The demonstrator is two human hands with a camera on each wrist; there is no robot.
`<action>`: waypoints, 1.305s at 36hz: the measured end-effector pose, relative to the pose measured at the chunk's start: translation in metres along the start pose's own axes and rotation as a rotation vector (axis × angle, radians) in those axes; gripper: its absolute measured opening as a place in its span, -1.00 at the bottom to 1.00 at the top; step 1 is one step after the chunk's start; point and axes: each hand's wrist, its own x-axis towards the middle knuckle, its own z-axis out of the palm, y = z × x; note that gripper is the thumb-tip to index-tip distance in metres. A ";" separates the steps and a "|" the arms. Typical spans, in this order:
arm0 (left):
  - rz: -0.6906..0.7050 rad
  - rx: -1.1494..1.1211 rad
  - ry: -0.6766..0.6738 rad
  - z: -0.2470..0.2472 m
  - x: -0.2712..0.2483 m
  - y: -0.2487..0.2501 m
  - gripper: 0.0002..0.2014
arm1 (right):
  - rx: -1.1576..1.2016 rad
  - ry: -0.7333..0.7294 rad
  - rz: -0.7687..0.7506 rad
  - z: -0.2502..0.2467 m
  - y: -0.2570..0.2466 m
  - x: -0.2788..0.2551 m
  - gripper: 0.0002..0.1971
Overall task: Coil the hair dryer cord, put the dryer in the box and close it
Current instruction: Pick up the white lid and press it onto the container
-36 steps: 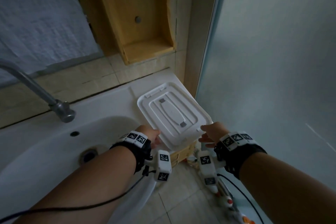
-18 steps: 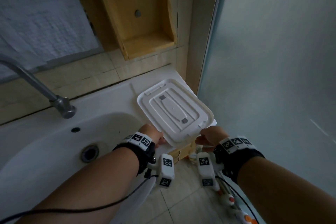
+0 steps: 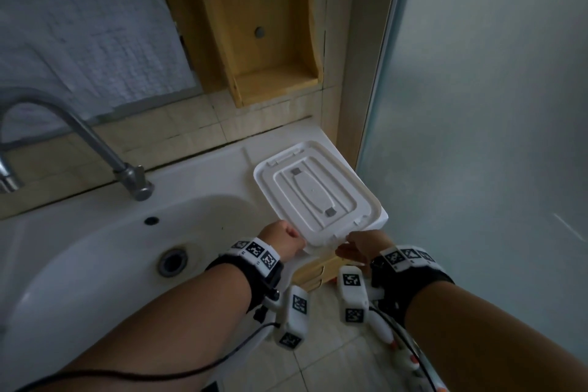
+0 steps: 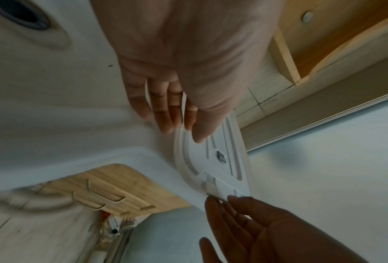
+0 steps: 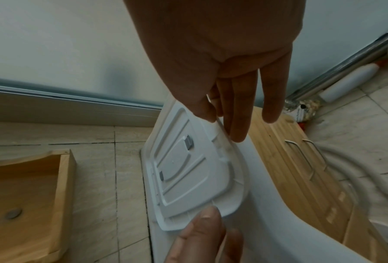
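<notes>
White box lid [image 3: 315,194] between straight fingers [image 5: 238,128]

A steel faucet [image 3: 95,140] arcs over the white sink [image 3: 95,264]; wooden shelf [image 3: 273,79] above; perhaps bottles [image 5: 350,78] on the floor.

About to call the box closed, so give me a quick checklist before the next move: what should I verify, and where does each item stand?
1. The lid lies flat on the box: ok.
2. The front clip is snapped shut: cannot tell.
3. The dryer and coiled cord are inside: cannot tell, the lid hides them.
4. No cord caught at the visible rim: ok.
5. The left hand and right hand touch the lid's near edge: ok.
6. The box rests on the sink ledge: ok.
</notes>
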 end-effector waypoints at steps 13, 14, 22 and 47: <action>0.256 0.413 0.001 -0.018 -0.027 0.016 -0.09 | 0.015 0.010 -0.116 0.009 -0.014 -0.041 -0.78; 0.287 0.448 0.003 -0.019 -0.030 0.017 -0.06 | 0.038 -0.003 -0.137 0.012 -0.015 -0.045 -0.81; 0.514 0.504 0.176 -0.040 -0.049 0.036 -0.23 | 0.113 -0.095 -0.343 0.037 -0.042 -0.079 -0.76; 0.555 -0.142 0.580 -0.193 -0.148 0.048 -0.70 | 0.033 -0.034 -0.621 0.105 -0.114 -0.165 -0.22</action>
